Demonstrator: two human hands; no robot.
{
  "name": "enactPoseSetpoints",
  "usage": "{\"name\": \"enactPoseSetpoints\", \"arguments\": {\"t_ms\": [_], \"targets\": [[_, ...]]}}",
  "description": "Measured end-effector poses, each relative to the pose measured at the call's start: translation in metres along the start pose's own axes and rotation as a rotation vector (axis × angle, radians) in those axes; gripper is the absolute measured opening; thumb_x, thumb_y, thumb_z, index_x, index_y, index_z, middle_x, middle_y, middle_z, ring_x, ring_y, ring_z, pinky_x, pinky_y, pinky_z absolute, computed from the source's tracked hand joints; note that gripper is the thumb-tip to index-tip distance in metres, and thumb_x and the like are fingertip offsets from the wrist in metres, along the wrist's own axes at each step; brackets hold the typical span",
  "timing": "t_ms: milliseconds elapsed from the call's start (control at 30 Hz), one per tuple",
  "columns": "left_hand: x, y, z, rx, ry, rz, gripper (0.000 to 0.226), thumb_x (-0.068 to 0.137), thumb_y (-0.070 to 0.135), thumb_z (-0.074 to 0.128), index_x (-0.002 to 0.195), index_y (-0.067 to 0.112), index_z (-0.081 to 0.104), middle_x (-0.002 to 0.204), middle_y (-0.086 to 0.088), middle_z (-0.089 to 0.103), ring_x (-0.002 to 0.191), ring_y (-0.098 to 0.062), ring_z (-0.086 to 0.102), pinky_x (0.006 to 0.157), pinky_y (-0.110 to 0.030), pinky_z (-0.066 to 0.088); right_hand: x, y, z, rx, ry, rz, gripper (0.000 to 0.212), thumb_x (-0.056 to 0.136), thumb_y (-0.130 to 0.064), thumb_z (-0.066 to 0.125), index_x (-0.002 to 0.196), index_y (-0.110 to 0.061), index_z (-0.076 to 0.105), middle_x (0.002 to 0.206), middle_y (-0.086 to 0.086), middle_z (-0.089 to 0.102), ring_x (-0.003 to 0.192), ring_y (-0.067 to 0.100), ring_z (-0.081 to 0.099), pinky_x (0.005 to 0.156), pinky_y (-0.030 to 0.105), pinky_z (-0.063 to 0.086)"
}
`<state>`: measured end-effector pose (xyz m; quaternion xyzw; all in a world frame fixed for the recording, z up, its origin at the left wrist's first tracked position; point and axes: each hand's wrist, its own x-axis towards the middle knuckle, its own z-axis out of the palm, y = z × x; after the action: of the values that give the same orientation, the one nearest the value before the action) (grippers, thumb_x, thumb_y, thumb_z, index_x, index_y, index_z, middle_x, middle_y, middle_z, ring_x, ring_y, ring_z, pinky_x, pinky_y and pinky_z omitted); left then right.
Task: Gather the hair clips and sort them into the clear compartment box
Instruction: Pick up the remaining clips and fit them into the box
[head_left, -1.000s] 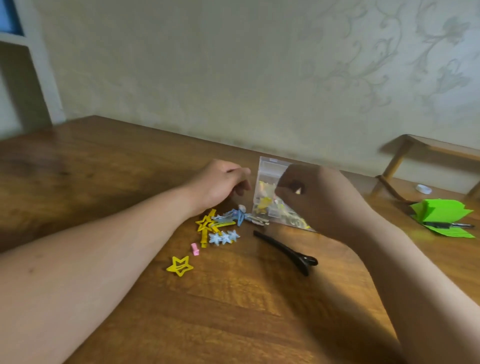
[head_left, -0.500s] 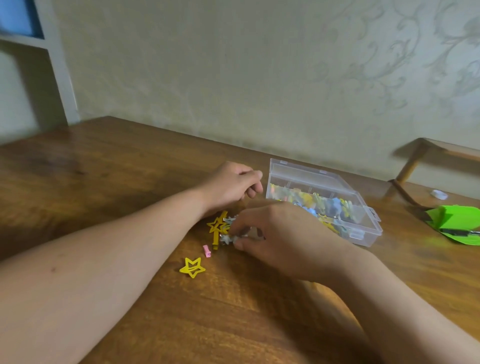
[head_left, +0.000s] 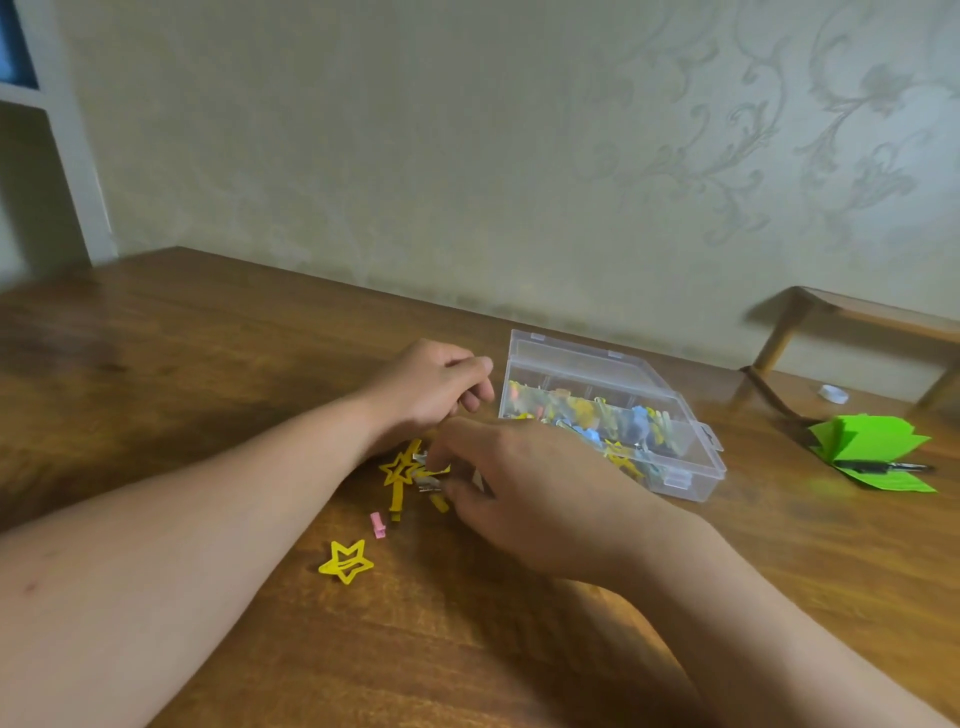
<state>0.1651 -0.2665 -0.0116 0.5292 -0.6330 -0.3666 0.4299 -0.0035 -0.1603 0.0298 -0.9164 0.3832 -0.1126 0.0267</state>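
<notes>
A small heap of hair clips (head_left: 410, 475) is lying on the wooden table (head_left: 208, 364), mostly yellow star shapes with a little silver metal showing among them. The right hand (head_left: 524, 493) is reaching into this heap palm down, its fingertips (head_left: 449, 486) curling onto the clips; it seems to be pinching 1 of them, but the grip is hidden under the fingers. The left hand (head_left: 434, 392) is hovering just behind the heap, loosely curled, and whether it is holding anything cannot be told. Nearer the camera, 1 pink clip (head_left: 377, 525) and 1 yellow star clip (head_left: 346, 561) are lying apart from the heap. Just right of the hands, the clear compartment box (head_left: 675, 457) is sitting with many coloured clips showing through its walls. Farther right, green paper (head_left: 872, 447) is lying with a dark pen (head_left: 878, 466) across it.
</notes>
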Motion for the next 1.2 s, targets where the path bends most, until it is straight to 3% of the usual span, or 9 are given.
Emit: {"name": "enactPoseSetpoints", "arguments": {"t_ms": [467, 567, 667, 767, 867, 967, 1033, 1200], "targets": [[-0.001, -0.002, 0.0, -0.01, -0.011, 0.013, 0.041, 0.106, 0.036, 0.061, 0.077, 0.013, 0.079, 0.068, 0.0, 0.07, 0.064, -0.015, 0.055, 0.071, -0.035, 0.044, -0.001, 0.012, -0.005, 0.017, 0.053, -0.042, 0.032, 0.098, -0.02, 0.057, 0.126, -0.034, 0.064, 0.103, -0.005, 0.073, 0.089, 0.017, 0.067, 0.076, 0.042, 0.058], [-0.005, 0.002, -0.002, 0.033, -0.027, 0.047, 0.048, 0.103, 0.045, 0.059, 0.074, 0.008, 0.07, 0.062, 0.001, 0.064, 0.058, -0.013, 0.053, 0.066, -0.03, 0.041, 0.0, 0.029, -0.019, 0.13, 0.142, 0.08, 0.021, 0.103, -0.029, 0.061, 0.121, -0.037, 0.065, 0.102, -0.012, 0.074, 0.086, 0.007, 0.068, 0.074, 0.03, 0.058], [-0.009, 0.006, -0.001, 0.063, -0.012, 0.063, 0.042, 0.109, 0.035, 0.057, 0.078, 0.014, 0.077, 0.07, 0.003, 0.072, 0.062, -0.003, 0.062, 0.072, -0.031, 0.048, -0.006, 0.057, -0.041, 0.25, 0.3, 0.264, 0.011, 0.101, -0.032, 0.067, 0.112, -0.035, 0.068, 0.092, -0.014, 0.075, 0.079, 0.001, 0.069, 0.063, 0.017, 0.055], [-0.011, 0.007, 0.0, 0.032, -0.018, 0.061, 0.038, 0.111, 0.029, 0.055, 0.092, 0.007, 0.079, 0.079, -0.001, 0.073, 0.063, 0.002, 0.063, 0.072, -0.028, 0.049, -0.019, 0.089, -0.061, 0.291, 0.446, 0.429, 0.006, 0.097, -0.029, 0.072, 0.103, -0.027, 0.072, 0.082, -0.007, 0.077, 0.069, 0.009, 0.071, 0.06, 0.027, 0.056], [-0.01, 0.006, 0.001, 0.036, -0.005, 0.08, 0.037, 0.111, 0.026, 0.055, 0.093, 0.004, 0.079, 0.08, -0.002, 0.072, 0.058, 0.004, 0.056, 0.068, -0.024, 0.047, -0.032, 0.115, -0.07, 0.23, 0.513, 0.579, 0.009, 0.095, -0.031, 0.075, 0.089, -0.024, 0.071, 0.076, -0.006, 0.077, 0.068, 0.013, 0.072, 0.06, 0.032, 0.054], [-0.009, 0.005, 0.0, 0.036, -0.007, 0.077, 0.037, 0.111, 0.025, 0.056, 0.093, 0.003, 0.079, 0.079, -0.003, 0.071, 0.059, 0.004, 0.056, 0.066, -0.02, 0.048, -0.038, 0.125, -0.071, 0.155, 0.469, 0.659, 0.012, 0.092, -0.03, 0.073, 0.083, -0.023, 0.071, 0.074, -0.005, 0.075, 0.07, 0.019, 0.07, 0.061, 0.033, 0.053], [-0.009, 0.004, 0.0, 0.041, -0.009, 0.077, 0.037, 0.111, 0.026, 0.055, 0.092, 0.005, 0.079, 0.079, -0.002, 0.071, 0.06, 0.005, 0.056, 0.066, -0.021, 0.048, -0.039, 0.127, -0.068, 0.094, 0.369, 0.689, 0.011, 0.091, -0.028, 0.073, 0.083, -0.022, 0.071, 0.072, -0.006, 0.073, 0.065, 0.016, 0.067, 0.054, 0.029, 0.047], [-0.009, 0.002, -0.002, 0.045, -0.013, 0.083, 0.037, 0.11, 0.028, 0.056, 0.09, 0.009, 0.081, 0.081, -0.002, 0.073, 0.064, 0.0, 0.057, 0.071, -0.027, 0.048, -0.039, 0.128, -0.065, -0.067, 0.12, 0.758, 0.006, 0.083, -0.024, 0.072, 0.079, -0.026, 0.069, 0.074, -0.006, 0.071, 0.069, 0.017, 0.065, 0.059, 0.03, 0.05]]}}
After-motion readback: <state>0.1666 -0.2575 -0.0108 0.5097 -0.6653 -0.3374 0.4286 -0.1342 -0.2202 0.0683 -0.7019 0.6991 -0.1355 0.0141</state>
